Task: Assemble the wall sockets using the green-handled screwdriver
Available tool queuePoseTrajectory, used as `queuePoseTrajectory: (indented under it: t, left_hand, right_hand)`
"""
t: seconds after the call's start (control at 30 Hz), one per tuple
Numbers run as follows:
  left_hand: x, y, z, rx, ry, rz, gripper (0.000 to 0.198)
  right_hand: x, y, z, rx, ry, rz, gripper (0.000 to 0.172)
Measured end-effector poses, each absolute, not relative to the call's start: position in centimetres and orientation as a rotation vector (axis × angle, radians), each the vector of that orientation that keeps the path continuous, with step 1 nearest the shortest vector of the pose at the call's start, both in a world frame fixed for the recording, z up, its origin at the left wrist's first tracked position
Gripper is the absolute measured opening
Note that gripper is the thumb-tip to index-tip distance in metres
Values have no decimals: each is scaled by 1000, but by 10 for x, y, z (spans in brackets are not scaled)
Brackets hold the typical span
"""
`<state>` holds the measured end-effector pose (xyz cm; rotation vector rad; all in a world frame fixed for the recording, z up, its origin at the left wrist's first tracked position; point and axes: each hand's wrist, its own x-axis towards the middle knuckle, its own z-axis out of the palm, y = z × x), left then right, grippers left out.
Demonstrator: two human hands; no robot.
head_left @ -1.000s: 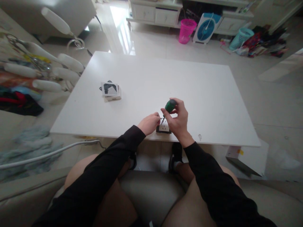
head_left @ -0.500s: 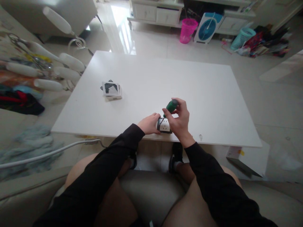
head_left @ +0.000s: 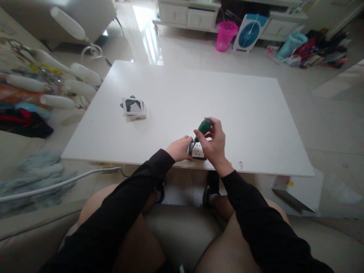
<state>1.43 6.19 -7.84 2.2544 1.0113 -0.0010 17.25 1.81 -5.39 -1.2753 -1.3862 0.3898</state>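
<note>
A wall socket [head_left: 198, 150] with a white face and dark frame rests near the front edge of the white table [head_left: 241, 113]. My left hand [head_left: 180, 148] grips its left side, thumb and fingers closed around it. In my right hand [head_left: 216, 146] is a screwdriver [head_left: 204, 126] with a green handle, held tilted. Its shaft slants down to the left and the tip meets the socket's left part; whether it sits in a screw is too small to tell. Part of the socket's right side is hidden behind my right hand.
Stacked frame and box pieces [head_left: 134, 108] lie at the table's left. A small clear item [head_left: 241, 164] lies near the front edge on the right. A lamp with white shades [head_left: 68, 24] stands beyond the left edge. A pink basket [head_left: 226, 36] and a fan [head_left: 250, 33] stand behind.
The screwdriver's handle and my right hand have shifted slightly left. My left hand and the socket stay in about the same place.
</note>
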Motion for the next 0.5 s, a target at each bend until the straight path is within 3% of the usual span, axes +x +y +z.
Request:
queuePoseTrajectory:
  t: [0.23, 0.5]
  left_hand:
    - [14, 61, -76, 2289, 1049, -48, 67]
    - [17, 57, -74, 2296, 1051, -50, 75]
  right_hand:
    - [178, 19, -52, -1305, -1325, 335, 44]
    - [177, 19, -57, -1294, -1401, 309, 43]
